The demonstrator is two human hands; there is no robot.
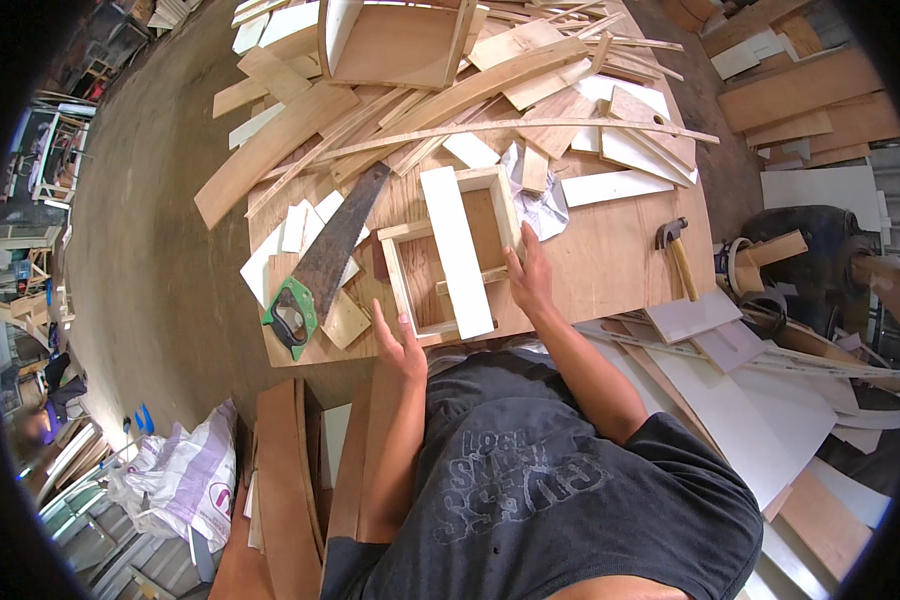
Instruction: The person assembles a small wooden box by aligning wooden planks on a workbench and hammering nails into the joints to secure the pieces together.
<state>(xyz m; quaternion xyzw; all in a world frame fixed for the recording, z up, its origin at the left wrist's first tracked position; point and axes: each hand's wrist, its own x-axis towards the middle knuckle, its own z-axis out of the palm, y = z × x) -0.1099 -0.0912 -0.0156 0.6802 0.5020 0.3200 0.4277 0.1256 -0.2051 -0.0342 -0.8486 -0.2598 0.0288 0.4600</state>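
Observation:
A rectangular wooden frame with a crosspiece lies on the worktable in front of me. A white board rests lengthwise across its top. My left hand is at the frame's near left corner, fingers stretched out and apart, gripping nothing. Against the frame's right side lies my right hand, its fingers extended and the thumb near the rim; it is not wrapped round the wood. Left of the frame is a handsaw with a green and black handle. A claw hammer with a wooden handle lies to the right.
Wood strips and offcuts heap over the far part of the worktable. An open wooden box stands among them. Boards lean at my right; a white sack and brown panels stand at the lower left.

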